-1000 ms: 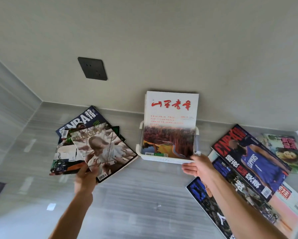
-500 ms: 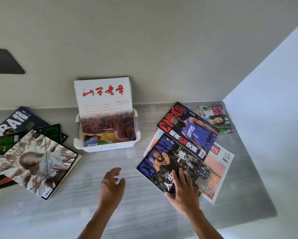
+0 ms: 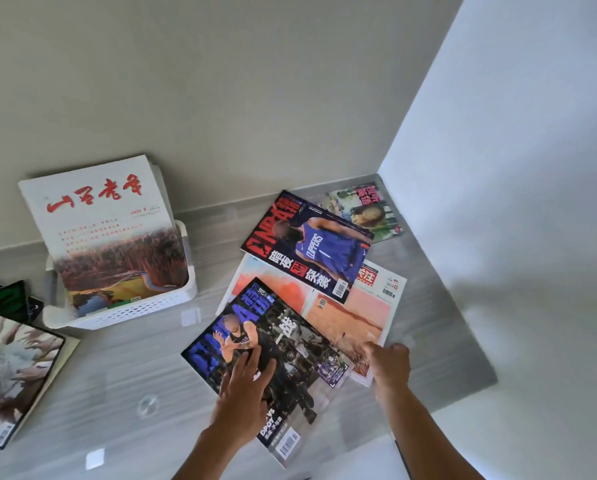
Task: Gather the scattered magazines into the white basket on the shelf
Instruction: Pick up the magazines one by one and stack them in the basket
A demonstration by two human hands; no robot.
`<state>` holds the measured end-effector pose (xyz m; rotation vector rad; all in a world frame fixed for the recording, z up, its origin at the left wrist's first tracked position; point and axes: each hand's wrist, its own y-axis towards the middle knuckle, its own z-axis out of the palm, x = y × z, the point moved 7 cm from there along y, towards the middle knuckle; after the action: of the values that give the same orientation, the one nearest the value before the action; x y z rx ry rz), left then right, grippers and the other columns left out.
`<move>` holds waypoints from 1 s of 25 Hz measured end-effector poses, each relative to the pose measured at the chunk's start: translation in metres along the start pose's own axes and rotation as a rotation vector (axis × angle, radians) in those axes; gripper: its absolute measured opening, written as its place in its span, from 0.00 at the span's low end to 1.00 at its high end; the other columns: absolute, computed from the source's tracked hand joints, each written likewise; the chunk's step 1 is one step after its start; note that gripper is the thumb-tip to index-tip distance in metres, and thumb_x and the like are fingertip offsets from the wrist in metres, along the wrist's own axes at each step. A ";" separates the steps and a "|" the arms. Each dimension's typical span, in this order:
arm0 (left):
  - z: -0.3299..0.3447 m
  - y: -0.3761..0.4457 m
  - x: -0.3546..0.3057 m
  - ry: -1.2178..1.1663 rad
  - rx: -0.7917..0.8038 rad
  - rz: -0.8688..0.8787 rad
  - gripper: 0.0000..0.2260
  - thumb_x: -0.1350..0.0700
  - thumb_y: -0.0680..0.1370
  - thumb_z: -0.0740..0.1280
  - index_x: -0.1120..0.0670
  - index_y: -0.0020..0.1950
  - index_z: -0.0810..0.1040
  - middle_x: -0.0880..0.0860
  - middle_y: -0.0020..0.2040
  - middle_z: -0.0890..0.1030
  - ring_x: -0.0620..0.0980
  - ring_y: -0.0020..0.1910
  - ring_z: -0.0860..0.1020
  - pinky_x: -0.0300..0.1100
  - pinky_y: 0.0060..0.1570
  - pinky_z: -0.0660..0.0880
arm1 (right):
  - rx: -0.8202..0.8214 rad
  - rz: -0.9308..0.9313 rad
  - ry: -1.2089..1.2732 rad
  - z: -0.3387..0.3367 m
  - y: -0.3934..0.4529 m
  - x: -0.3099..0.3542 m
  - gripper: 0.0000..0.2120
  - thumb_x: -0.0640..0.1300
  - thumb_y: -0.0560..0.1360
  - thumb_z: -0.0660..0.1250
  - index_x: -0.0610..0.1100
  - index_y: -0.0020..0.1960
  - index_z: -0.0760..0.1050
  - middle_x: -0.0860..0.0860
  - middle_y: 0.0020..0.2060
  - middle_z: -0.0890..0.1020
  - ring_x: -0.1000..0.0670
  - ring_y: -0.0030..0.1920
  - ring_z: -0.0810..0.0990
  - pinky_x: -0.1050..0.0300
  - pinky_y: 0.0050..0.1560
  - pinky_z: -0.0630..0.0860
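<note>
— Fingers of the left hand (image 3: 243,389)?
— Straight, spread, lying flat on the dark NBA magazine (image 3: 269,355).
— And the right hand (image 3: 390,363)?
— At the orange magazine's (image 3: 345,317) near corner; whether it grips, I cannot tell.
— The white basket (image 3: 131,311)?
— On the shelf (image 3: 124,386), left, one white magazine (image 3: 99,230) upright inside.

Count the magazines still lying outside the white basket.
6 visible: the dark NBA magazine under the left hand, orange, Clippers, green, plus two at left. More may be hidden.
</note>
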<state>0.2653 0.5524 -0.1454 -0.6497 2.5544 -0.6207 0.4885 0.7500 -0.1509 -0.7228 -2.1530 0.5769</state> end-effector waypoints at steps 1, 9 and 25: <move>0.000 0.001 0.000 0.002 0.008 -0.003 0.32 0.55 0.79 0.60 0.42 0.79 0.49 0.51 0.80 0.38 0.55 0.79 0.41 0.53 0.77 0.50 | 0.026 0.043 0.136 0.005 0.003 -0.001 0.19 0.42 0.65 0.75 0.32 0.49 0.75 0.39 0.40 0.79 0.44 0.38 0.77 0.52 0.39 0.70; -0.015 -0.020 0.026 -0.297 -0.204 -0.398 0.32 0.54 0.73 0.67 0.43 0.76 0.61 0.52 0.80 0.48 0.55 0.78 0.49 0.62 0.71 0.61 | -0.123 -0.535 -0.311 -0.005 -0.024 0.052 0.12 0.39 0.70 0.68 0.40 0.52 0.72 0.40 0.52 0.79 0.38 0.48 0.78 0.44 0.47 0.76; -0.032 -0.051 0.114 -1.150 -0.355 -0.622 0.13 0.60 0.81 0.61 0.48 0.63 0.71 0.51 0.42 0.80 0.42 0.29 0.73 0.32 0.22 0.70 | 0.635 -0.516 -0.631 0.123 -0.120 0.008 0.10 0.44 0.69 0.74 0.44 0.38 0.73 0.52 0.27 0.78 0.54 0.29 0.74 0.58 0.35 0.70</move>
<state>0.1749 0.4617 -0.1264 -1.4227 1.3523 0.0940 0.3509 0.6466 -0.1475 0.4077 -2.3575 1.2249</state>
